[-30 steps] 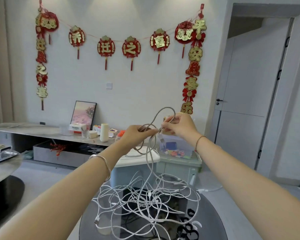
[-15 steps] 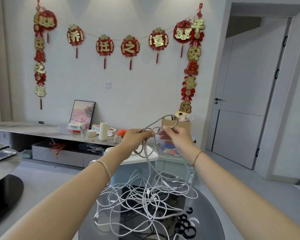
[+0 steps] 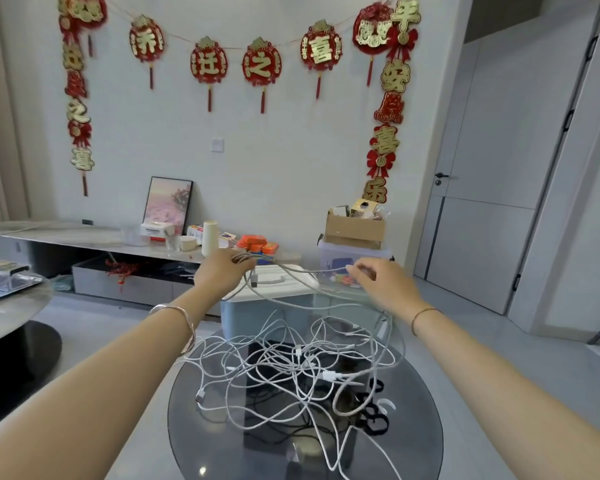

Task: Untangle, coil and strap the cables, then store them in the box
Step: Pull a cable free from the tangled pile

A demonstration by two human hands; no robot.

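1. Left hand (image 3: 219, 273) up over the far side of the surface (image 3: 416, 441); fingers curled round a small bunch of loops of the grey cable (image 3: 302, 270); a plug (image 3: 254, 279) dangles just under it.
2. Right hand (image 3: 383, 284) off to the right, well apart from the other; thumb & fingertips look to pinch the free run of that same grey cable, tho it's a bit blurred; strand stretched between the 2 hands, the rest sags down toward the pile.
3. So coiling of cable no. 1 is under way, I'd say; a few turns gathered, more length to feed in; no strap on it yet.
4. White cables (image 3: 291, 365): one big knot spread across the round glass surface; several plugs poke out of the mess; none coiled, none strapped, as far as I can see.
5. Black straps (image 3: 374, 415) in a cluster at the right of the surface, just beside the tangle; they look untouched.
6. Box (image 3: 257, 311): pale, lid on, just beyond the surface; prob. the storage box, can't be sure; nothing visibly stored.
7. Verdict: early days; first cable part-wound, everything else to do, i.e. finish the coil, strap it, then free each white one, coil, strap, box the lot.
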